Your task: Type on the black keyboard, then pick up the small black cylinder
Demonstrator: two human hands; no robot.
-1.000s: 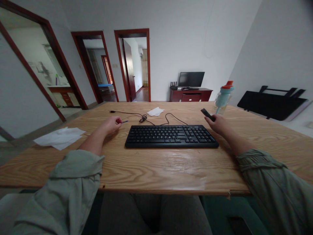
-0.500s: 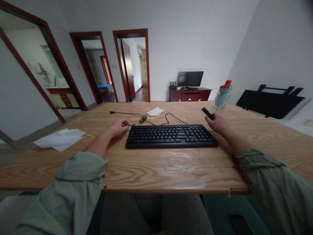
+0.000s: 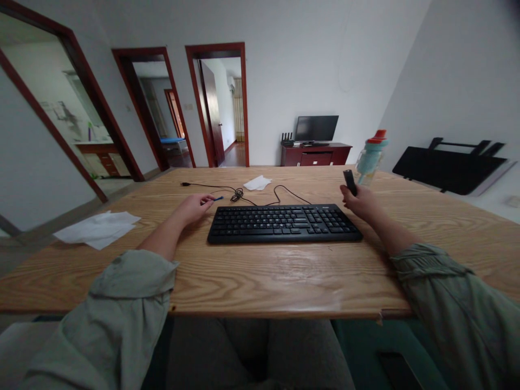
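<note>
A black keyboard [image 3: 284, 222] lies flat in the middle of the wooden table [image 3: 284, 271], its black cable [image 3: 239, 193] coiled behind it. My left hand [image 3: 194, 208] rests on the table just left of the keyboard, pinching a small blue-tipped stick [image 3: 218, 199] that points at the keyboard's far left corner. My right hand [image 3: 361, 203] hovers at the keyboard's right end, closed around a small dark oblong object [image 3: 349, 181] held nearly upright.
White paper sheets [image 3: 97, 228] lie at the table's left edge and a crumpled tissue [image 3: 257, 183] beyond the cable. A teal bottle with an orange cap [image 3: 369, 158] stands at the back right. A folded black table [image 3: 450, 167] leans by the right wall.
My left hand slid right toward the keyboard's corner with the blue-tipped stick. My right hand tilted the dark object from slanted to nearly upright.
</note>
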